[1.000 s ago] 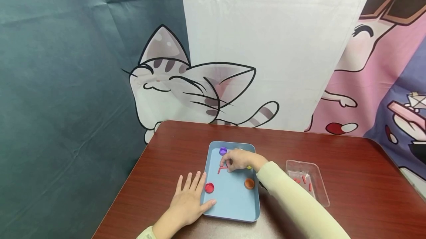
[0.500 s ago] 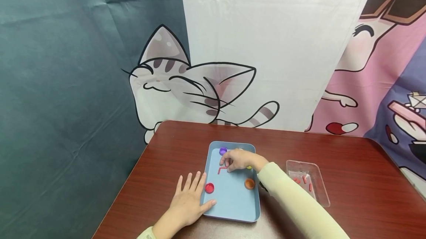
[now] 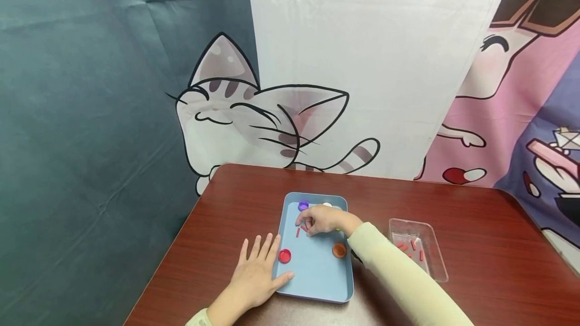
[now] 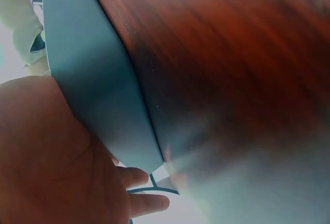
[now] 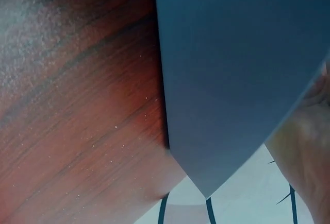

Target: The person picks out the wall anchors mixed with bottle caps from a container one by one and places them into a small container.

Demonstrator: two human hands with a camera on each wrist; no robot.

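Observation:
In the head view my left hand (image 3: 255,275) lies spread beside a light-blue tray (image 3: 312,285), its thumb over the tray's left rim. My right hand (image 3: 322,218) reaches over the tray's upper part with curled fingers. Thumb and fingers close in on a short red stick (image 3: 304,228), which lies slanted; the contact is partly hidden. Just left of it another red stick (image 3: 297,232) lies lengthwise on the tray floor. The left wrist view shows the left hand (image 4: 67,152) against the tray's outer wall (image 4: 103,80). At the right wrist view's edge, the right hand (image 5: 304,136) is partly hidden by the tray wall.
Inside the tray sit a purple cap (image 3: 303,206), a red cap (image 3: 284,256), an orange cap (image 3: 339,250) and a partly covered white one (image 3: 327,204). A clear plastic box (image 3: 437,260) with several red sticks stands right of the tray on the brown table (image 3: 217,215).
The red stick at the right fingers has turned from nearly crosswise to slanted, its corner with the other stick broken. The right hand has shifted slightly left; the left hand stays put.

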